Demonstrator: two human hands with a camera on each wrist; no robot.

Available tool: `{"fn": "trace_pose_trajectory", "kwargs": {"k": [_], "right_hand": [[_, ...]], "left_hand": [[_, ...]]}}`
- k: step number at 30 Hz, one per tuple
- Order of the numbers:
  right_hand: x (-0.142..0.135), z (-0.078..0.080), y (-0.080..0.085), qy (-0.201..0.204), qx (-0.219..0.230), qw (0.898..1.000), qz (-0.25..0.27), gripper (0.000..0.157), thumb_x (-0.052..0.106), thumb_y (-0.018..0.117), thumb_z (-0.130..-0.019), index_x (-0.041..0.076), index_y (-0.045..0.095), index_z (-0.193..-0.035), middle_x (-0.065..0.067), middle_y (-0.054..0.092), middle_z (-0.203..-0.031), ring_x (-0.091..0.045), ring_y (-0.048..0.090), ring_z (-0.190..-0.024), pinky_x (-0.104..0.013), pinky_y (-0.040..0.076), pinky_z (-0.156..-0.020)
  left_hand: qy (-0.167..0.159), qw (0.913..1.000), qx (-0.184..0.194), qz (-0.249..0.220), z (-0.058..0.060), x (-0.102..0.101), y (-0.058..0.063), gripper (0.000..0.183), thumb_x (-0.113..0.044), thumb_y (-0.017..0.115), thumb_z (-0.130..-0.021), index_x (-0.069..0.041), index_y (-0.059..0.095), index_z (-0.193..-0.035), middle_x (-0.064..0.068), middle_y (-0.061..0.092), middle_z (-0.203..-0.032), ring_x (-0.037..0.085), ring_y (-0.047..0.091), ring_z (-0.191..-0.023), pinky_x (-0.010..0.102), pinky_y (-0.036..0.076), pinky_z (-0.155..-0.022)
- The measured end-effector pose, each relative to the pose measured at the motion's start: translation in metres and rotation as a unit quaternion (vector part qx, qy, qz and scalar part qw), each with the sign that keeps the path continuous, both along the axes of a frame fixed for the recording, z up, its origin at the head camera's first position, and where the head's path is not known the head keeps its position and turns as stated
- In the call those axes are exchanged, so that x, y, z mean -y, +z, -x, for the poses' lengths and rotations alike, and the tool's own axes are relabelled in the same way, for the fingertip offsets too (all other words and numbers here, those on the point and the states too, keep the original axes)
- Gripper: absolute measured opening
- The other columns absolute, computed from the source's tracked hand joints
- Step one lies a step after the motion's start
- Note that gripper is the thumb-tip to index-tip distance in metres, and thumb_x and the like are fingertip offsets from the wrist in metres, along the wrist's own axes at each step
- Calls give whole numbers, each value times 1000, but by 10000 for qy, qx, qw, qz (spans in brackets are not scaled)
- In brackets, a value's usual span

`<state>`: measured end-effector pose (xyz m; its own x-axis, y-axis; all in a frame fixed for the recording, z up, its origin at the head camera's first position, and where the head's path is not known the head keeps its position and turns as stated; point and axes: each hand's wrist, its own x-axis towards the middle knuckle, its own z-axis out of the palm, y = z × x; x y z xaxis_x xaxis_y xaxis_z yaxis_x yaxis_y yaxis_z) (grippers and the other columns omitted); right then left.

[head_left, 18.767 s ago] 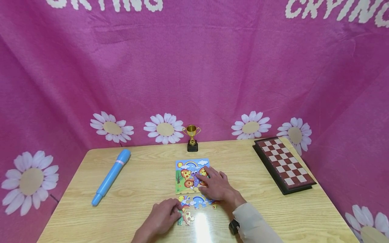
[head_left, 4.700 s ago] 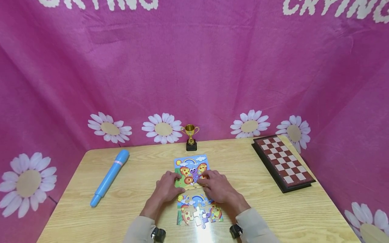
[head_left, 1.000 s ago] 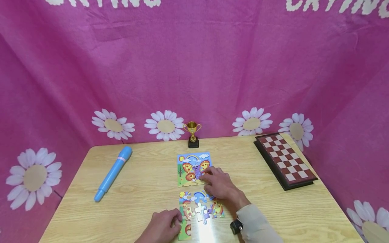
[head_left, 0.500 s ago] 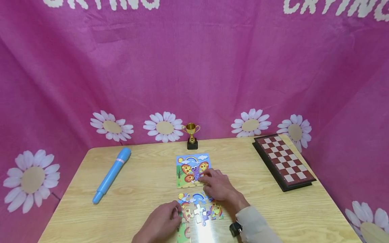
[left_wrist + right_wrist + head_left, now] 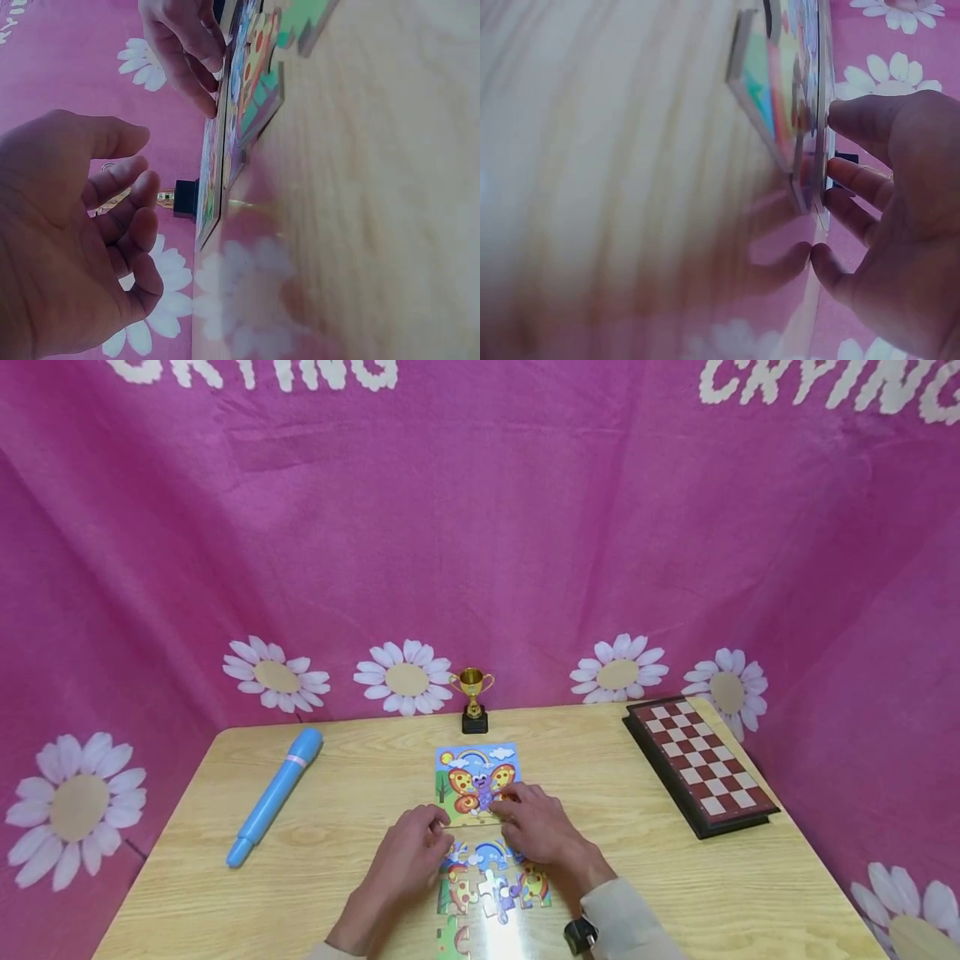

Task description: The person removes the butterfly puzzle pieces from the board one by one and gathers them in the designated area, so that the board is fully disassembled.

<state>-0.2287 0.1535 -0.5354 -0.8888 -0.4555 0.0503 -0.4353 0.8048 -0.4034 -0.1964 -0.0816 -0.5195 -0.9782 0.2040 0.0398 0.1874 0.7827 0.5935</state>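
Observation:
A butterfly jigsaw board [image 5: 476, 762] lies flat mid-table. My right hand [image 5: 542, 825] rests at its lower right; in the right wrist view the thumb and fingertips of that hand [image 5: 907, 187] touch the board, spread apart. My left hand [image 5: 408, 852] hovers near the board's lower left corner. In the left wrist view this hand [image 5: 82, 232] has loosely bent fingers and holds nothing. Below the board lie several loose jigsaw pieces in rows: a rainbow piece [image 5: 492, 855], a purple body piece [image 5: 501, 895], a wing piece [image 5: 536, 887] and a green piece [image 5: 450, 937].
A small gold trophy cup [image 5: 472, 683] on a black base stands behind the board. To the left lies a blue tube with a pink band [image 5: 276, 797]. A checkered board case [image 5: 701, 764] sits at the right. A pink curtain [image 5: 480, 527] hangs beyond the table.
Over the earlier frames, more loose pieces appear below the board, including the green one at lower left. In the last half second my left hand has moved up toward the board; my right stays.

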Motion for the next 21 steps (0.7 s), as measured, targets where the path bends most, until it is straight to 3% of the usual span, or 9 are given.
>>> {"fn": "trace_pose_trajectory", "kwargs": {"k": [3,9,14,21], "right_hand": [[0,0,0,-32,-132,9998,138,35,19,53,-93,20,63,-127,-6,53,-132,-27,48,-120,-52,40,-92],[-3,2,1,-407,128,9980,474,39,19,57,-92,19,59,-131,-7,48,-140,-29,42,-131,-56,35,-103],[-6,4,1,-682,225,9969,311,42,20,58,-92,15,58,-134,-9,44,-147,-32,39,-136,-53,32,-110],[-6,6,-2,-772,241,9966,140,39,20,58,-92,13,61,-130,-10,47,-143,-30,43,-131,-48,34,-110]], "left_hand": [[45,10000,-19,-49,6,-3,-1,18,-26,63,-87,-18,63,-103,-10,52,-85,10,45,-77,23,35,-67],[92,9999,-68,51,18,-10,-3,19,-26,64,-86,-16,65,-102,-7,54,-87,12,44,-80,27,36,-69],[136,9996,76,219,29,-19,-6,26,-28,66,-85,-15,66,-108,-2,57,-97,15,45,-88,33,38,-76],[167,9977,195,621,39,-29,-11,35,-31,66,-85,-16,64,-117,4,59,-117,20,48,-101,40,38,-83]]}}
